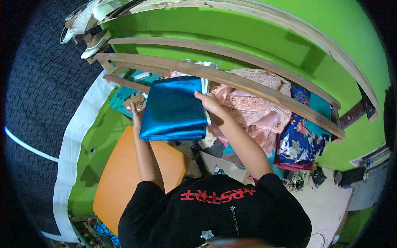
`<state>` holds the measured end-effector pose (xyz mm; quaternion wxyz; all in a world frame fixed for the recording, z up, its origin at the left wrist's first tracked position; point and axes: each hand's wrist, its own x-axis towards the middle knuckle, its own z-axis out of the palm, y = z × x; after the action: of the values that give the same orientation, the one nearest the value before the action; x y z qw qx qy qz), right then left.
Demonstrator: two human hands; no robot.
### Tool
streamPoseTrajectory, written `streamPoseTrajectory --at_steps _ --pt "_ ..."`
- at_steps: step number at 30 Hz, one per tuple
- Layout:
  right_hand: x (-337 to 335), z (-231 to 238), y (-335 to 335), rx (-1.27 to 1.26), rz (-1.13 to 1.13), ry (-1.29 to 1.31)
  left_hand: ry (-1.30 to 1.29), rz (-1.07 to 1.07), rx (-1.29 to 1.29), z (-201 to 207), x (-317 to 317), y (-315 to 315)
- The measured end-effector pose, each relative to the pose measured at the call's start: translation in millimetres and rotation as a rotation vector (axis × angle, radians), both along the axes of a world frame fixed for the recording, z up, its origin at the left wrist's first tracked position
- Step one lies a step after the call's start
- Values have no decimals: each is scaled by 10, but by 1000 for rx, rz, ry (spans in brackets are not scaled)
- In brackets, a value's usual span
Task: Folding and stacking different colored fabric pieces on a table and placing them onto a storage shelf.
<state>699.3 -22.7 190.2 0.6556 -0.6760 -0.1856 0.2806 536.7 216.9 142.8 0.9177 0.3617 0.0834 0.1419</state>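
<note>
A folded stack of shiny blue satin cloth is held up between my two hands, in front of the wooden rack. At its left edge, my left hand presses with fingers pointing up; part of that hand is hidden behind the cloth. My right hand grips the right edge, its thumb on top and the other fingers out of sight beneath. White layered edges show along the cloth's right side. Crumpled pink lacy fabric lies just right of my right hand.
Wooden slats of the rack cross in front of a green wall. Navy floral fabric lies at the right. An orange panel stands near my left arm. Shoes sit at the rack's left end.
</note>
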Motion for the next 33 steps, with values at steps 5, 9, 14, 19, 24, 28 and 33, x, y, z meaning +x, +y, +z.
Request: streamPoseTrajectory --at_steps 5,9,14,19,24,28,33 --pt "29 262 292 311 -200 200 -70 -156 543 652 -74 31" --pt "615 -167 403 199 -317 -106 120 -121 567 767 245 45" --pt "550 -76 308 534 -240 360 168 -6 426 501 625 -115" --pt "671 -279 244 470 -249 266 153 134 321 322 866 -293" --pt "727 -272 255 535 -253 281 74 261 341 454 950 -399" --pt "822 -351 239 435 -344 269 134 253 308 402 1049 -449" --pt "775 -310 227 421 -434 188 143 258 390 358 1133 -446"
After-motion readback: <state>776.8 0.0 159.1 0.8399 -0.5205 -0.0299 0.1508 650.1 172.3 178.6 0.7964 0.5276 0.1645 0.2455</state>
